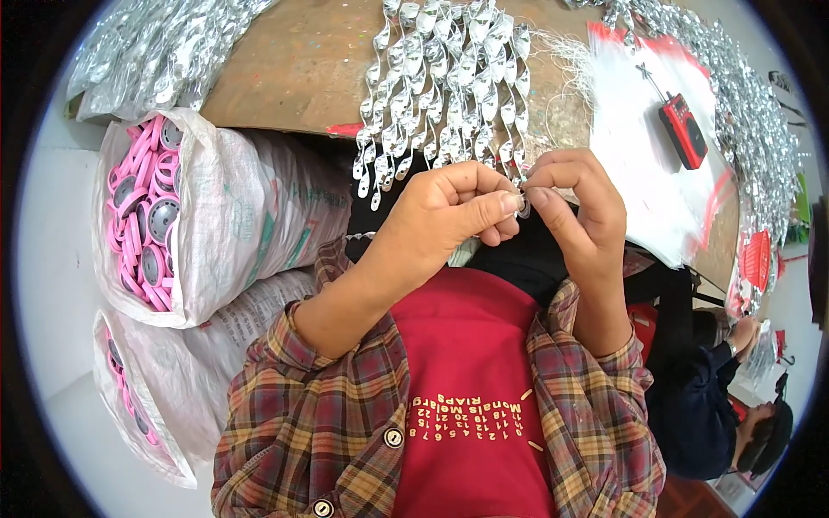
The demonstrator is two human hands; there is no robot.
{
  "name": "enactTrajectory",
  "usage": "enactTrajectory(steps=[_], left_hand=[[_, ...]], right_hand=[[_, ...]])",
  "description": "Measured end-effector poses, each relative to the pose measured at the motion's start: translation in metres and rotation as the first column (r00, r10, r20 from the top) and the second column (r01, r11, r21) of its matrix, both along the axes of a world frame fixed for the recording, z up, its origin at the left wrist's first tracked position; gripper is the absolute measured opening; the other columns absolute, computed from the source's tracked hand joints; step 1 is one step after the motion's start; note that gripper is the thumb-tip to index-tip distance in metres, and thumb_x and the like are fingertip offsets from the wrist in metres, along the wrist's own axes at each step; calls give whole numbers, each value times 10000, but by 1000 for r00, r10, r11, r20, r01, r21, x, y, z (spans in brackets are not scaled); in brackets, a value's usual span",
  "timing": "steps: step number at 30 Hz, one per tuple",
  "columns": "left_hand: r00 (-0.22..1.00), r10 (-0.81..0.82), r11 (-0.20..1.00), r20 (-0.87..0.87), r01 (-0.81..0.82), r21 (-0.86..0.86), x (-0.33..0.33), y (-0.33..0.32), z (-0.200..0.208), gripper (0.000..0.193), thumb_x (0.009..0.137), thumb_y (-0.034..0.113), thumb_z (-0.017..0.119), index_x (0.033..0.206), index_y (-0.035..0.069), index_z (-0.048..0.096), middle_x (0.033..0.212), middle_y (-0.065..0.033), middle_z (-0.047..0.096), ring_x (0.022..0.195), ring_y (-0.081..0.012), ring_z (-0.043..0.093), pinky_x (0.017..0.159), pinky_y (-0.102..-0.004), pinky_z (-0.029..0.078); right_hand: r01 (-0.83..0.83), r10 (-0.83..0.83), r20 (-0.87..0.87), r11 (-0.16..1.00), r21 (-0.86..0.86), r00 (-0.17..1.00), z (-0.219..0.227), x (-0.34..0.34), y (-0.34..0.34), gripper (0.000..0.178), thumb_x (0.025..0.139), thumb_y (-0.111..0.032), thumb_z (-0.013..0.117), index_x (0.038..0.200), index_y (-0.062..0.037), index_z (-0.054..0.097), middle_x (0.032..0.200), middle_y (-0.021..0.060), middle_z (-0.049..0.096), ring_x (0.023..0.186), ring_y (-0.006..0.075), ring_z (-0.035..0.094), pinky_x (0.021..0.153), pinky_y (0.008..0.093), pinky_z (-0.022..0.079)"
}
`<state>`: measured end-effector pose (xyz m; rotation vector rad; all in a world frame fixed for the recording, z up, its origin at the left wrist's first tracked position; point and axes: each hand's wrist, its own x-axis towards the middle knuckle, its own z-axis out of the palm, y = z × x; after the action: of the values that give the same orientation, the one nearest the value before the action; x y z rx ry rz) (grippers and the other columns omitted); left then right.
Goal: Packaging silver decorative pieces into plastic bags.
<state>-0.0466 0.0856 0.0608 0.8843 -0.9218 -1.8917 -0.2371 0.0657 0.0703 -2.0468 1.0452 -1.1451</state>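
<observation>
Close together at the table's front edge, my left hand (pixel 458 207) and my right hand (pixel 580 203) are both closed in a pinch. Between their fingertips is something small, thin and pale, too fine to make out. Just beyond them, several twisted silver foil strips (pixel 466 73) lie side by side, their lower ends hanging over the edge. One strip reaches down close to my fingertips. Thin white strings (pixel 566 73) spread over the wooden table (pixel 285 78) to the right of the strips.
Left of me stand woven sacks (pixel 259 190), with pink-rimmed grey wheels (pixel 161 218) in the open one. A red radio (pixel 684 129) with its aerial out rests on clear plastic bags (pixel 630 173). More silver foil (pixel 164 52) lies far left. A co-worker (pixel 708 406) sits at right.
</observation>
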Motion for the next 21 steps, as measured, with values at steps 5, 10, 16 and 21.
enactTrajectory(steps=[5, 10, 16, 21], left_hand=[[995, -18, 994, 100, 29, -104, 0, 3, 4, 166, 912, 165, 613, 967, 9, 625, 797, -36, 644, 699, -72, 578, 649, -200, 466], [995, 18, 992, 103, -5, -122, 0, 2, 3, 144, 908, 125, 608, 970, -4, 622, 811, -32, 643, 699, -69, 579, 648, -201, 466], [884, 255, 893, 393, -59, -446, -9, 4, -1, 87, 844, 59, 634, 908, -1, 630, 779, -53, 644, 660, -101, 605, 592, -237, 483], [746, 450, 739, 492, -2, -673, -9, 4, -2, 69, 785, 38, 647, 848, 22, 624, 758, -106, 634, 636, -191, 636, 566, -278, 498]], right_hand=[[-32, 16, 116, 990, 138, 993, -4, 2, -1, 78, 870, -25, 577, 924, 23, 605, 935, 79, 581, 884, 151, 549, 796, 261, 417], [-21, -17, 159, 973, 231, 987, 1, -6, -2, 98, 881, -60, 586, 920, 24, 619, 947, 76, 582, 894, 145, 541, 798, 256, 408], [-9, 10, -4, 970, 241, 1000, 11, 2, 9, 100, 809, -67, 668, 876, 5, 648, 910, 80, 588, 848, 153, 559, 779, 267, 421], [34, -52, -243, 996, -77, 969, 9, 5, 4, 89, 762, -43, 695, 835, -13, 654, 792, 50, 576, 728, 134, 550, 679, 253, 406]])
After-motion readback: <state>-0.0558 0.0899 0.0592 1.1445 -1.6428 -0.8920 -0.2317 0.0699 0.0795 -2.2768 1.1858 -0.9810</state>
